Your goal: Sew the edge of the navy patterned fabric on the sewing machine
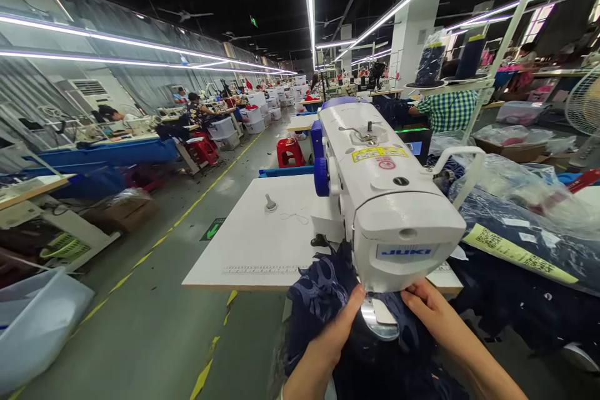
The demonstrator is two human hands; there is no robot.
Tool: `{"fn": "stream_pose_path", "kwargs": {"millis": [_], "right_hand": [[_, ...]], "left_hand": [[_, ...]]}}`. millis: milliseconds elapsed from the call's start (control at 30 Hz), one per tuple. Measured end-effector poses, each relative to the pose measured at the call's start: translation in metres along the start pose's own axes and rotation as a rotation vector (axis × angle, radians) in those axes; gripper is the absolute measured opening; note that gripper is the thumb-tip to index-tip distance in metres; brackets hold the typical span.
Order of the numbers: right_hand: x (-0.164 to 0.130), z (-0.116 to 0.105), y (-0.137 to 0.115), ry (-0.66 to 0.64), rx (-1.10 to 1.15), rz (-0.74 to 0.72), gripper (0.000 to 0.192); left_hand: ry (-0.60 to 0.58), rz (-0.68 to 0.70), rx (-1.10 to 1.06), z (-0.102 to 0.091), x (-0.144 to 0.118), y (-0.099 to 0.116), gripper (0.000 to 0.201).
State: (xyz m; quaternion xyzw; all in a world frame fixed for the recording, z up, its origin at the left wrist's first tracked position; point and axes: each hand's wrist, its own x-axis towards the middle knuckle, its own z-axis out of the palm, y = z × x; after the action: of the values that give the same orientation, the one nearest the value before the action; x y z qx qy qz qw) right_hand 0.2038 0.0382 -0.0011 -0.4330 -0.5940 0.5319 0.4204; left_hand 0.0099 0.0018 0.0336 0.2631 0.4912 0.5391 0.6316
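A white JUKI sewing machine [389, 200] stands on a white table [262, 244] in front of me. Dark blue patterned fabric [323, 294] lies under the machine head and hangs over the table's near edge. My left hand [340, 331] presses on the fabric at the left of the metal needle plate [379, 322]. My right hand [434, 312] pinches the fabric at the right of the plate, just under the machine's front. The needle itself is hidden by the machine head.
Piles of dark fabric in plastic bags [525, 212] lie to the right. An aisle with a yellow line [187, 212] runs on the left past other sewing stations, red stools [289, 151] and seated workers [197, 109]. A blue-grey bin [32, 319] sits at the lower left.
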Motion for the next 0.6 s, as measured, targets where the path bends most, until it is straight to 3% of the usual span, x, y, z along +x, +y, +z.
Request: {"fn": "stream_pose_path", "kwargs": {"millis": [133,300,533,600], "right_hand": [[0.001,0.000,0.007,-0.005,0.031,-0.011,0.007],[0.000,0.002,0.007,0.010,0.045,-0.026,0.012],[-0.002,0.004,0.006,0.014,0.038,-0.006,0.028],[-0.004,0.006,0.001,0.026,0.026,0.037,0.034]], "left_hand": [[-0.063,-0.053,0.005,-0.006,-0.002,0.001,0.036],[-0.009,-0.229,-0.199,-0.017,-0.005,0.002,0.032],[-0.250,-0.271,-0.463,-0.034,-0.014,0.021,0.034],[-0.233,-0.275,-0.519,-0.039,-0.015,0.023,0.033]]}}
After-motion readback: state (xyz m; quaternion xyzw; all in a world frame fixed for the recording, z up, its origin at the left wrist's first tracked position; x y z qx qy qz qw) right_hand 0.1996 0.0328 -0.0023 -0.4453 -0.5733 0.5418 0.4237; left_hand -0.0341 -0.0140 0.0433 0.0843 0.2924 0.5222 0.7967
